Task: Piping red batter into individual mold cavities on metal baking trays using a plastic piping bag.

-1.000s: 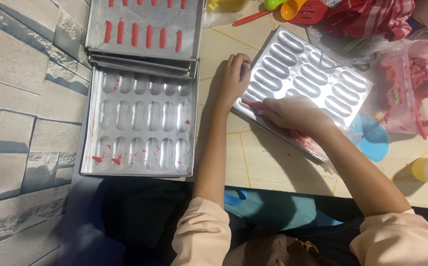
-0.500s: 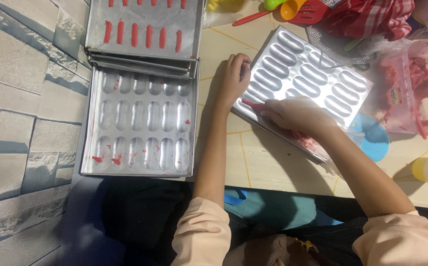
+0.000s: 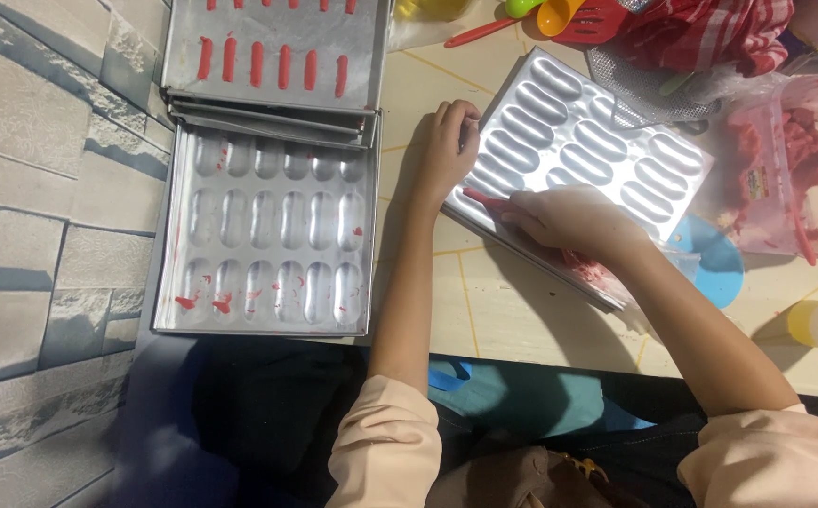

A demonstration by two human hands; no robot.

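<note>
At two o'clock, our left hand [image 3: 447, 150] grips the silver oval-cavity metal tray [image 3: 616, 141] while our right hand [image 3: 569, 218] pipes a red paste strip [image 3: 486, 200] — first cavity only, nearly all remain.

I see one package: a clear plastic bag [image 3: 795, 169] at the right edge of the table, slumped open and holding red paste. On its side facing me sits a small rectangular label [image 3: 757, 183] in yellow and red.
</note>
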